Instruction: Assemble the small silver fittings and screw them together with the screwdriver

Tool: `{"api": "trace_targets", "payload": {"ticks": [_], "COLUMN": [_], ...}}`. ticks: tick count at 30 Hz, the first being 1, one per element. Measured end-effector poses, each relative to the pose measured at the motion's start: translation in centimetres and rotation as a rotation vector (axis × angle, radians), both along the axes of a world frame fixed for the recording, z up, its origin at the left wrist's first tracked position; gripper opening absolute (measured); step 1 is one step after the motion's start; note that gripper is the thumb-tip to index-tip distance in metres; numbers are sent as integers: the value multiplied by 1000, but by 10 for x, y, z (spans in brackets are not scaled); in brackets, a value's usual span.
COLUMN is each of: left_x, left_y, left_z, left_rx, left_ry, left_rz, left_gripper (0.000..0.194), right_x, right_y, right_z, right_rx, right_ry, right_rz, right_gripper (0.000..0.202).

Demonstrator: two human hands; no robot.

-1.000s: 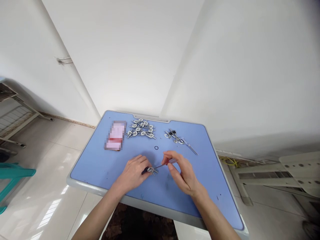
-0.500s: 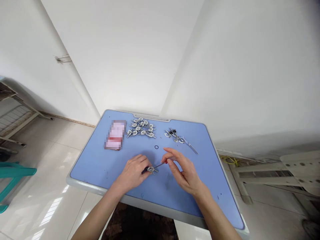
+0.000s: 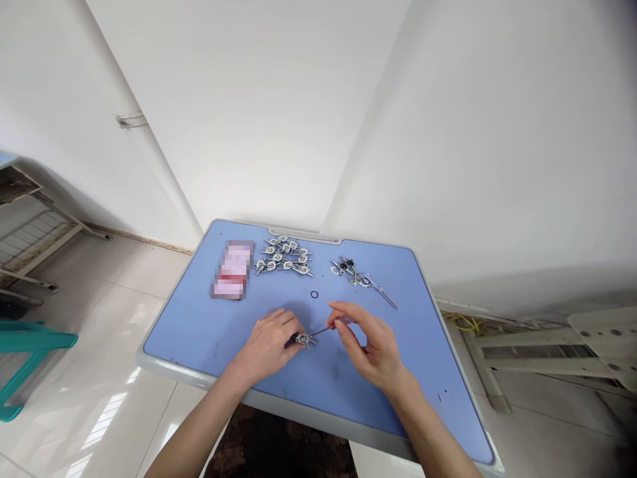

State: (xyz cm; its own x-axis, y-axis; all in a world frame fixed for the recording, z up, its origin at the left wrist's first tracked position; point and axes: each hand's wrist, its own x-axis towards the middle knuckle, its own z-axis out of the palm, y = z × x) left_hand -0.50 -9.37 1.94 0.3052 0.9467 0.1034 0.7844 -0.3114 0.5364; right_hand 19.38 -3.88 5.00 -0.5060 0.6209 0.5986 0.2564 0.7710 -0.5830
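My left hand (image 3: 275, 340) is closed on a small silvery metal fitting (image 3: 304, 340) with a flange and thin pins, holding it low over the blue table. A dark part beside the fitting is mostly hidden by the fingers. Thumb and fingertips of my right hand (image 3: 367, 342) pinch a small screwdriver (image 3: 321, 331) with a red-tinted handle. Its thin shaft points left, and the tip meets the fitting's edge. A black rubber ring (image 3: 314, 295) lies flat just beyond both hands.
A pile of similar metal fittings (image 3: 286, 249) lies at the table's back, beside a blurred phone-like rectangle (image 3: 233, 269). Loose parts with black pieces (image 3: 347, 265) and a second screwdriver (image 3: 382, 292) lie back right. A green stool (image 3: 37, 342) stands left of the table (image 3: 189, 345).
The right hand's index finger has bent down toward the screwdriver handle. Both hands keep hold of the same things; the whole view has shifted slightly.
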Motion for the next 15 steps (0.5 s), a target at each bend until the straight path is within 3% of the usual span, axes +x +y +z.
{"api": "trace_targets", "payload": {"ticks": [6, 10, 15], "left_x": [-1, -1, -1], "left_y": [0, 1, 0], "left_z": [-2, -2, -1], "left_rx": [10, 10, 5], "left_ry": [-17, -21, -17], "left_rz": [-1, 1, -2], "left_gripper": [6, 7, 5], "right_x": [0, 2, -2], "right_y": [3, 2, 0], "right_z": [-2, -2, -3], "right_rx": [92, 5, 19], "right_ry": [20, 21, 33], "right_rz": [-11, 66, -1], "right_gripper": [20, 28, 31]}}
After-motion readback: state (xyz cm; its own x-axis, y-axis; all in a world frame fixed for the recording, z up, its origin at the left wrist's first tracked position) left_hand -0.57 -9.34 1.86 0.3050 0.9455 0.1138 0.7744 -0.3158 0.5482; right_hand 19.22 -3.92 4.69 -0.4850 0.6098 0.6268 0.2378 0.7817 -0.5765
